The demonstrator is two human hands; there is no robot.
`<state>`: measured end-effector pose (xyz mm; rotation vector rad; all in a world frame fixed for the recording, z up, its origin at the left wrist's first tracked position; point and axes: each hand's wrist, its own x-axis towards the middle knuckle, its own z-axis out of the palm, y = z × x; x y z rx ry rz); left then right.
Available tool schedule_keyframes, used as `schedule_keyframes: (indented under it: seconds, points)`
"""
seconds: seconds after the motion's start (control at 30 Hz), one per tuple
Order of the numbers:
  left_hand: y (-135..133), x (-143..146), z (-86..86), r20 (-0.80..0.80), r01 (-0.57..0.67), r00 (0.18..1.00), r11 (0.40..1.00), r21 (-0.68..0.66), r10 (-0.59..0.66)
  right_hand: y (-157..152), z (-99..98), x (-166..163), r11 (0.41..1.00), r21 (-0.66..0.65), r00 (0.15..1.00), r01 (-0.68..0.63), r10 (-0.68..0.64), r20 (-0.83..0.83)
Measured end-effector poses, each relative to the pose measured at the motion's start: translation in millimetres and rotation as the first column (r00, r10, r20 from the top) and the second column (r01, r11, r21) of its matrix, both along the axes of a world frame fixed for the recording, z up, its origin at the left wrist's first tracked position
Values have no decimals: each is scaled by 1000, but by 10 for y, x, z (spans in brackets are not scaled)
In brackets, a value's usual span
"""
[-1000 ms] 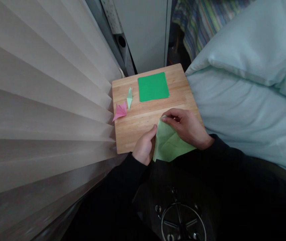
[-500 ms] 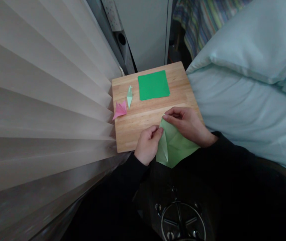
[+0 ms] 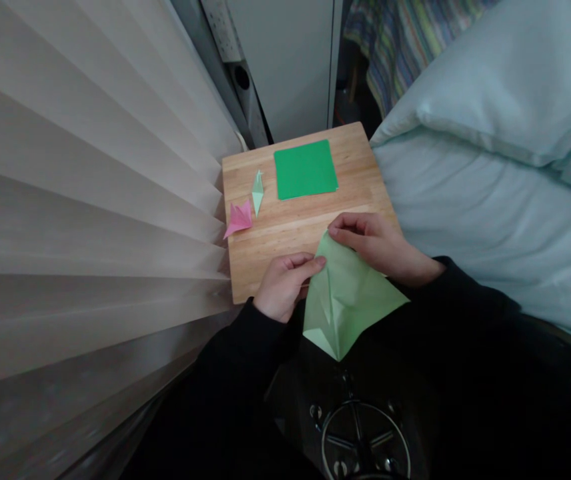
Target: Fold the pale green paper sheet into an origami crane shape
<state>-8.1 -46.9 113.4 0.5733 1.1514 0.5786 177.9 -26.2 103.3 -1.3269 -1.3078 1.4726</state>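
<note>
Both my hands hold a creased light green paper (image 3: 348, 297) over the near edge of a small wooden table (image 3: 290, 230). My left hand (image 3: 283, 287) pinches the paper's left side with closed fingers. My right hand (image 3: 378, 243) grips its top corner, fingers curled. The paper's lower point hangs down over my lap. A dark green square sheet (image 3: 305, 170) lies flat at the far side of the table. A pale green folded figure (image 3: 257, 192) and a pink folded figure (image 3: 238, 219) lie near the table's left edge.
Pleated beige blinds (image 3: 90, 200) fill the left. A pale blue pillow and bedding (image 3: 495, 147) press against the table's right side. A grey cabinet (image 3: 285, 60) stands behind. A chair base (image 3: 360, 440) shows below my dark clothing.
The light green paper has opened out and dropped lower toward my lap. My left hand has shifted from the paper's edge to pinch it higher, near the right hand.
</note>
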Motion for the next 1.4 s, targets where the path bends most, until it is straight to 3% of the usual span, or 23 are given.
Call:
schedule_keyframes:
  seconds: [0.13,0.3,0.57,0.83,1.03,1.2,1.4]
  points:
    - [15,-40,-23,16,41,999,999,11,-41,-8,7,0,998,67,1000,-20,19,11]
    - [-10,3,-74,81,-14,997,996,88,7,-22,40,-20,999,44,997,29,-32,71]
    - [-17,72,35,212,-41,974,982,-185,80,-33,38,-65,992,-70,994,105,-105,-2]
    - [-84,71,-25,121,-7,993,1000,19,5,-56,35,-109,987,91,984,132,-142,111]
    - [-109,63,-77,93,7,996,999,40,-10,-68,34,-111,998,58,997,39,-43,67]
    - [-101,58,-67,90,8,996,1000,30,-11,-53,37,-93,991,102,991,86,-96,97]
    - [-73,35,-135,34,-43,999,987,155,38,-50,48,-43,1000,17,998,-14,13,63]
